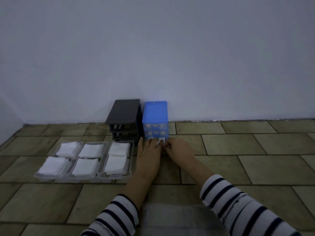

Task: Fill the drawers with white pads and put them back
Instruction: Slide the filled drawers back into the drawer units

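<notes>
Both hands, left (150,150) & right (177,149), press the pad-filled bottom drawer (156,139) into the blue plastic cabinet (155,114), prob. seating it; exact grip: can't tell.

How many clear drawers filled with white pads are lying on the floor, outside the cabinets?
3, side by side left of the hands: the left drawer, the middle drawer and the right drawer, nearest the black cabinet. None seems hidden.

Tiled floor (238,142), black drawer frame (125,116), blue drawer unit (155,113), three clear pad-filled drawers (85,159)
</notes>
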